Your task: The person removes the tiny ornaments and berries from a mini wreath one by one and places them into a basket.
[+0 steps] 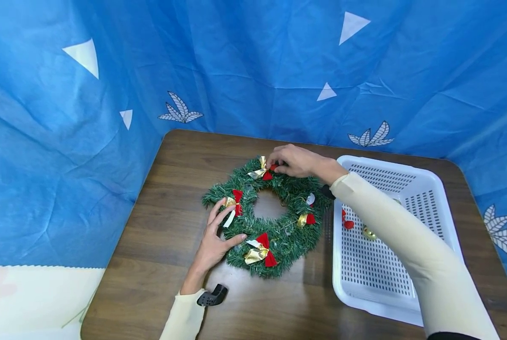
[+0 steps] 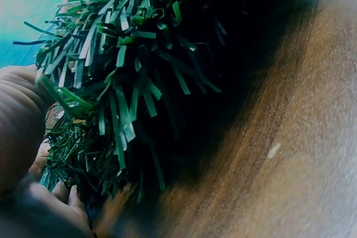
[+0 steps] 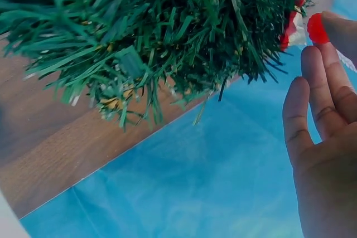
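A green tinsel wreath (image 1: 296, 245) lies on the table, with several red, gold and white bows around its ring. My left hand (image 1: 213, 243) holds the wreath's left side, fingertips by the left bow (image 1: 237, 203) and thumb over the greenery above the lower bow (image 1: 262, 251). Over the far side, my right hand (image 1: 296, 160) pinches a small round red piece (image 3: 318, 28) between thumb and fingertips. That piece is right beside the top bow (image 1: 262, 170). In the left wrist view, green strands (image 2: 122, 82) cover part of my left fingers.
To the right stands a white perforated plastic basket (image 1: 342, 283), partly under my right sleeve. Red pieces (image 1: 349, 225) and a gold ornament (image 1: 369, 233) lie inside it. A blue patterned curtain (image 1: 253, 71) hangs behind the wooden table (image 1: 151, 264).
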### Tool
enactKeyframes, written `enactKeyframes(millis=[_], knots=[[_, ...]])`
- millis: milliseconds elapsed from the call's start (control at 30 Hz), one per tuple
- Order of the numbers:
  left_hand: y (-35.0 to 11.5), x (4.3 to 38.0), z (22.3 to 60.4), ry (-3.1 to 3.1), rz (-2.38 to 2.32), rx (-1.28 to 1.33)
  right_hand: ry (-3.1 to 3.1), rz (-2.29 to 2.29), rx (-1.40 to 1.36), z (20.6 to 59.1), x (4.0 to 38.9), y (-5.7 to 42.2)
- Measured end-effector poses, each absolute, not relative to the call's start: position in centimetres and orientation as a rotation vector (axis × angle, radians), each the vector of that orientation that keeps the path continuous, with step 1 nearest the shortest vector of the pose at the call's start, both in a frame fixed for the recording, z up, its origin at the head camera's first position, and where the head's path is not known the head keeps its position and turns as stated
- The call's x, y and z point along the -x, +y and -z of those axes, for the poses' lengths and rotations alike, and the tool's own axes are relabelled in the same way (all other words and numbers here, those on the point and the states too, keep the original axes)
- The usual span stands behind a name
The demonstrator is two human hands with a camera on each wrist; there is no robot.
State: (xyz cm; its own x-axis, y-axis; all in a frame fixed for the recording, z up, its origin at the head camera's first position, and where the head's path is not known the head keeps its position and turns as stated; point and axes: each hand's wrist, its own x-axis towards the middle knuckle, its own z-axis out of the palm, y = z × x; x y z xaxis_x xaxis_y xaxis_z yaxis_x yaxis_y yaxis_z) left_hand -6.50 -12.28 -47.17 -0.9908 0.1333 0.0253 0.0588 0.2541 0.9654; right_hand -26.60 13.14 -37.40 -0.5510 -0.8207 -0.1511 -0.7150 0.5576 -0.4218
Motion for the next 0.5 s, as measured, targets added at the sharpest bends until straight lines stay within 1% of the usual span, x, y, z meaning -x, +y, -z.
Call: enactKeyframes(millis=[133, 233, 500], knots=[[-12.5, 6.7, 48.8, 2.483, -1.834, -0.197, 2.485, 0.496, 1.248, 36.8, 26.3, 14.2], [-12.4, 6.7, 48.9, 2.481, -1.845, -0.201, 2.518, 0.518, 1.211, 36.3, 26.1, 15.2], [-11.9, 6.4, 45.7, 2.406, -1.893, -0.179, 2.581, 0.562, 1.166, 35.3, 25.2, 18.3]])
